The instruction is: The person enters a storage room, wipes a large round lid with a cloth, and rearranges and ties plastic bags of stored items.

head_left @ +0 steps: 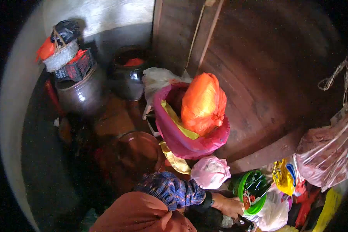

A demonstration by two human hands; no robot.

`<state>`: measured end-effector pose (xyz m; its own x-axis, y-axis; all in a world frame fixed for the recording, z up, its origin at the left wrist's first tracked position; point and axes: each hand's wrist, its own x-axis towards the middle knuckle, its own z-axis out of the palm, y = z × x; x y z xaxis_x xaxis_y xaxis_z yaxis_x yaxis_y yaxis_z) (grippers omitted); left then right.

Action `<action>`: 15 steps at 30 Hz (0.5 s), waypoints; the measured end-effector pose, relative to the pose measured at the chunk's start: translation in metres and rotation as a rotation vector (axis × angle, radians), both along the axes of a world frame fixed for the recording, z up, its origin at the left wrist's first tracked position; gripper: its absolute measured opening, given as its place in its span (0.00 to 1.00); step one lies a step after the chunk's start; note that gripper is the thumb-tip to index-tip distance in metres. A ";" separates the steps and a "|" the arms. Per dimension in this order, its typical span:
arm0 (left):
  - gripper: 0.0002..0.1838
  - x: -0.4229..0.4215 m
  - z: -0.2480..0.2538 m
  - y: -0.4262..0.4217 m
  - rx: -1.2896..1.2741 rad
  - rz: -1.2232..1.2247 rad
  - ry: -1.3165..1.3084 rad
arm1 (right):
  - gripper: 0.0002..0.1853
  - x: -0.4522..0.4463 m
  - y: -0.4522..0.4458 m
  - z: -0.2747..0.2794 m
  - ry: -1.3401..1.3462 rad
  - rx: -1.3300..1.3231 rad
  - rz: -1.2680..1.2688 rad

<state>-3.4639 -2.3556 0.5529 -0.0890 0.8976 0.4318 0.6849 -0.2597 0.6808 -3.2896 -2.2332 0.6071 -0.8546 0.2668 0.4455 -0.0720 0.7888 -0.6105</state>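
Observation:
My left hand (230,207) reaches in at the bottom right from a plaid sleeve with a dark band at the wrist. Its fingers are curled, and what they hold is hidden. Right beside the fingers stands a bright green plastic basket (241,189) with dark glossy pieces and something reddish inside. Just below the hand are a scrap of clear plastic (227,221) and a dark, shiny object (246,223), partly cut off by the frame. A knotted pink plastic bag (210,172) lies behind the hand. My right hand is out of view.
A magenta tub (168,127) holds an orange bag (203,102). Dark glazed jars (83,94) stand back left, one topped by a crate (75,69). A round brown lid (137,152) lies mid-floor. Bags (274,210) crowd the right; another bag (326,154) hangs from string.

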 end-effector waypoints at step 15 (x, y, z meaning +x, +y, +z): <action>0.25 0.051 0.092 -0.074 -0.130 0.285 -0.023 | 0.11 -0.014 -0.085 0.080 0.087 -0.263 0.247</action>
